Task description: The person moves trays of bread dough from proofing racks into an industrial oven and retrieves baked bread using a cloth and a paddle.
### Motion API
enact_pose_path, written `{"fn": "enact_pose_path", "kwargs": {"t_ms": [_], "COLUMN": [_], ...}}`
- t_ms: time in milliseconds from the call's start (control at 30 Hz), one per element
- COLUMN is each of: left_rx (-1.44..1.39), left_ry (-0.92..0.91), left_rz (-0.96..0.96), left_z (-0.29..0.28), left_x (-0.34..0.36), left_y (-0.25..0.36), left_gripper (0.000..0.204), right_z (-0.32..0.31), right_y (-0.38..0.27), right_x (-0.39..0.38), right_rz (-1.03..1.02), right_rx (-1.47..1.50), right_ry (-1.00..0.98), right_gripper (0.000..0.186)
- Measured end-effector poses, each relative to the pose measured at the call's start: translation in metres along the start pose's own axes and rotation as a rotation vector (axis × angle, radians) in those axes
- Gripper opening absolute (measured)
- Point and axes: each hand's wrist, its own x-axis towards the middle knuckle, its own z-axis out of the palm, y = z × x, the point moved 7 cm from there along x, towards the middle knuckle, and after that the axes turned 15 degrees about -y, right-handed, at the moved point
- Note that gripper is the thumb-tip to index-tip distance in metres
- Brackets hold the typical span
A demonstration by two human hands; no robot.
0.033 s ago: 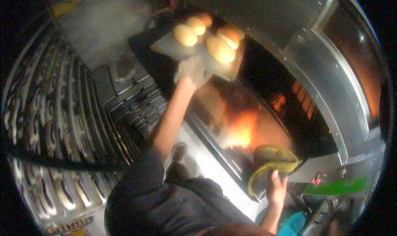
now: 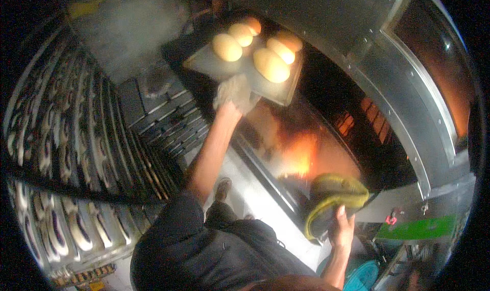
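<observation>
My left hand [image 2: 235,94], covered by a pale grey glove or cloth, is closed on the near edge of a metal baking tray [image 2: 238,65]. Several round bread rolls rest on this tray in two rows: a pale one [image 2: 227,47] stands at the near end of the left row, and a larger yellowish one [image 2: 271,65] at the near end of the right row. At the lower right, my right hand [image 2: 342,228] grips a dark, folded oven pad [image 2: 334,191] with yellow-green edging, thumb on top. Its other fingers are partly hidden.
Beside the tray is a dark oven opening [image 2: 377,148] with an orange glow on its metal ledge [image 2: 298,153]. A rack [image 2: 76,138] loaded with trays of long pieces of dough fills the left. A turquoise tub [image 2: 362,276] sits at the lower right.
The tray and rolls have shifted very slightly toward me, with my left hand still on the edge. The oven pad in my right hand has tilted a little.
</observation>
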Motion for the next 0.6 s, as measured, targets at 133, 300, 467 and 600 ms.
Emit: {"fn": "enact_pose_path", "kwargs": {"t_ms": [133,300,467,600], "left_rx": [0.003,0.035,-0.112,-0.310], "left_ry": [-0.111,-0.182,-0.263,0.000], "left_rz": [-0.168,-0.154,0.085,0.445], "left_z": [-0.003,0.015,0.023,0.065], "left_x": [-0.142,-0.283,-0.416,-0.515], "left_y": [0.028,0.045,0.071,0.081], "left_gripper": [0.045,0.044,0.040,0.048], "right_z": [0.018,0.052,0.042,0.020], "right_y": [0.010,0.020,0.038,0.062], "right_x": [-0.010,-0.027,-0.064,-0.138], "right_rz": [0.051,0.061,-0.055,-0.118], "right_rx": [0.515,0.812,0.866,0.778], "right_ry": [-0.240,-0.400,-0.395,-0.443], "right_gripper": [0.053,0.045,0.039,0.034]}}
